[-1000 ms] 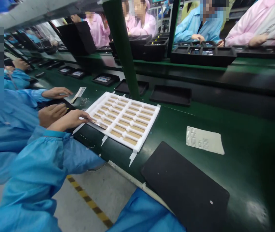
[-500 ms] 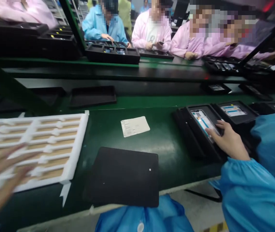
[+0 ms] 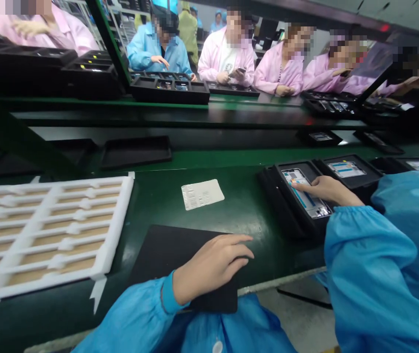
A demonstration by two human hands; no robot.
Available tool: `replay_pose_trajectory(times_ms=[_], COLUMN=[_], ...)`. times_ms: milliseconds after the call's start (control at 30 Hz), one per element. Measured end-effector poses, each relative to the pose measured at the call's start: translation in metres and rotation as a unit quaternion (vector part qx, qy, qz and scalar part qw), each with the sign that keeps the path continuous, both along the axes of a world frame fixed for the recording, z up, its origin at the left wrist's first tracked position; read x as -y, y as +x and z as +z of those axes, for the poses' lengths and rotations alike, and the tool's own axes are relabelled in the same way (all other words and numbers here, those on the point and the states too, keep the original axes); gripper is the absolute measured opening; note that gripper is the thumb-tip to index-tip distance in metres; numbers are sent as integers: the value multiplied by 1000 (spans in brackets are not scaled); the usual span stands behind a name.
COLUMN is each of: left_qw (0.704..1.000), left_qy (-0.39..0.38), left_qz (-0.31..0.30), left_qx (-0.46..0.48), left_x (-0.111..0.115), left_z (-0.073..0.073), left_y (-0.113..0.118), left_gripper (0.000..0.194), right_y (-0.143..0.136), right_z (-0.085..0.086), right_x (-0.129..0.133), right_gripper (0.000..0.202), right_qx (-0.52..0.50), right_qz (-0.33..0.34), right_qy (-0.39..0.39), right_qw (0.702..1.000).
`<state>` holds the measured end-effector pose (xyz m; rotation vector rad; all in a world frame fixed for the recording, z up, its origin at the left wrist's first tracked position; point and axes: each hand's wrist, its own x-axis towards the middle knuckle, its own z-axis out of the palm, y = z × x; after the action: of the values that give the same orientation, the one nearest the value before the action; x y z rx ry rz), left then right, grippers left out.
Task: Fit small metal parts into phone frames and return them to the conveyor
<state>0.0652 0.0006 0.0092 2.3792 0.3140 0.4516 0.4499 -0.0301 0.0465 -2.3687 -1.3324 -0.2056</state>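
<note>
My left hand hovers over the black mat at the table's front edge, fingers stretched toward the right and nothing held. My right hand reaches across an opened phone body with blue strips and silver parts. Its fingertips are at the phone's upper left side; the other fingers are partly hidden. The phone lies in a black tray, which sits on a stack of similar trays. Behind the mat lies a cream-coloured card with rows of small silver strips on its left part.
A white foam tray with slotted rows stands at left. Another black tray with a phone body is at right, beside a blue sleeve. Empty black trays lie behind. Several people sit across the bench.
My left hand has moved right, from the white foam tray to above the black mat. My right hand has shifted leftward across the phone body. The view has moved slightly.
</note>
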Motion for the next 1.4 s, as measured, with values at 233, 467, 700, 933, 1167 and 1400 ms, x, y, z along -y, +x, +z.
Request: replay_pose_trajectory(times_ms=[233,467,700,933,1167,1400], left_qw=[917,768,740,748,813,856], left_qy=[-381,-587,-544,-521,-520,-476], left_qz=[70,135,320,348,218,187], left_qx=[94,216,232,219,145,76], left_x=[-1,-5,-46,-60,-48,-50], left_z=[-9,-7,-27,-43,-29,-21], left_y=[48,60,-31,-52,-59,-70], left_gripper=[57,63,50,51,41,35], right_y=[-83,-157,-170,-185,-221,-237], right_z=[36,15,-55,-67,-3,-45], right_x=[27,17,18,-16,-25,-167], right_gripper=[55,42,41,32,49,19], right_qx=[-60,-265,125,198,210,121], right_qz=[-23,109,120,67,171,250], right_qy=[152,149,-55,-177,-17,-19], right_qw=[986,946,983,962,962,960])
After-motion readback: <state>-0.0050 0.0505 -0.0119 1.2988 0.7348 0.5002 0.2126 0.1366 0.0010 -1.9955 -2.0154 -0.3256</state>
